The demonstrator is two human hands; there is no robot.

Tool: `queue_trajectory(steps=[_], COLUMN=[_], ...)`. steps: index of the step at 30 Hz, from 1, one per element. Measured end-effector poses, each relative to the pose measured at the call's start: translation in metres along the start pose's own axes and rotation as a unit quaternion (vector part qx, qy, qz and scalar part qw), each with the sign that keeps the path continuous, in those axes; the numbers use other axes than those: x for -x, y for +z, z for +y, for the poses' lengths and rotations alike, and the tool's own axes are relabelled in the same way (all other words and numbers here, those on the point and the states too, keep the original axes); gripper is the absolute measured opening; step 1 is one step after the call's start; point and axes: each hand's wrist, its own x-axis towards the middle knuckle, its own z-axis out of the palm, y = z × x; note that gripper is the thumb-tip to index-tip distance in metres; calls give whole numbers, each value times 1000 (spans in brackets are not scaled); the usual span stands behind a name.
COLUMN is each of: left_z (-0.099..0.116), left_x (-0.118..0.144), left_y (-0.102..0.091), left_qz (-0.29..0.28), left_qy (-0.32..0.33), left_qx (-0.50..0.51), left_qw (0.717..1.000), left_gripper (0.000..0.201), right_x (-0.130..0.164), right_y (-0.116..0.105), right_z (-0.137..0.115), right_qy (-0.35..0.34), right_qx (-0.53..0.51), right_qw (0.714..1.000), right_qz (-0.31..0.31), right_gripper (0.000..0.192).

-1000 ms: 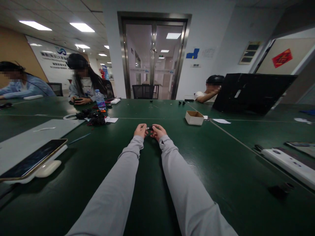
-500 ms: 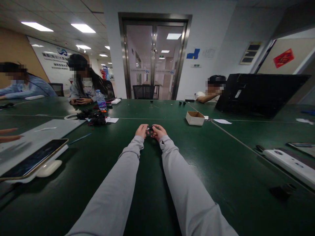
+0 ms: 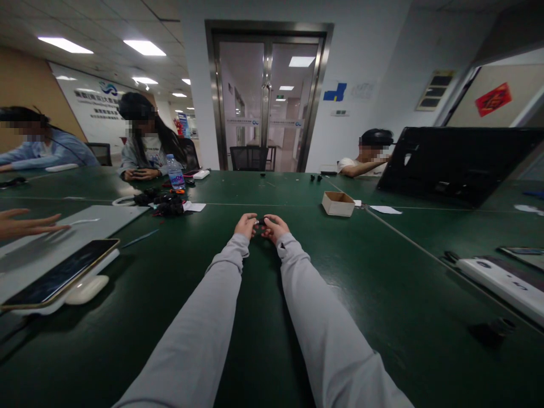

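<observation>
Change: a co-worker's bare hand [image 3: 25, 224] had slid further in from the left edge over the flat grey sheet [image 3: 85, 224]; the person's own two hands had barely shifted, and the view had drifted slightly.
Table: the long dark green table [image 3: 382, 272] carried everything, both grey-sleeved forearms stretched out along its middle.
Black panel: a large black open lid [image 3: 459, 161] stood tilted at the far right, a seated person just beside it.
Left clutter: a dark-screened phone [image 3: 59, 273] lay on a white stand near the left edge; further back sat a heap of small black parts [image 3: 164, 203] and a clear water bottle [image 3: 174, 173].
Box: a small open cardboard box [image 3: 338, 203] rested right of the hands, well apart from them.
Left hand: the left hand [image 3: 245, 225] was curled, fingertips pinched on the piece.
Right hand: the right hand [image 3: 275, 227] mirrored it, fingers closed on the other end.
Piece: a tiny dark part [image 3: 260, 221] was held between both hands just above the table, too small to identify.
Progress: by my reading, fiddling was mid-way; nothing finished lay near the hands.
</observation>
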Motion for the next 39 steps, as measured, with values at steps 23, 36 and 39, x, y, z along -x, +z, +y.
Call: queue_trajectory(steps=[23,36,39], left_z=[2,3,4], left_x=[1,3,4], left_y=[-3,-2,-2], left_qz=[-10,-17,-31], left_qy=[4,0,1], left_qx=[15,23,16], left_qw=[1000,1000,999], left_gripper=[29,27,28], right_x=[2,3,2], right_y=[1,2,1], right_z=[-2,-5,-4], right_qy=[-3,13,18], right_qx=[11,11,11], right_qw=[999,999,999], right_qz=[-30,-41,-43], right_gripper=[17,15,15])
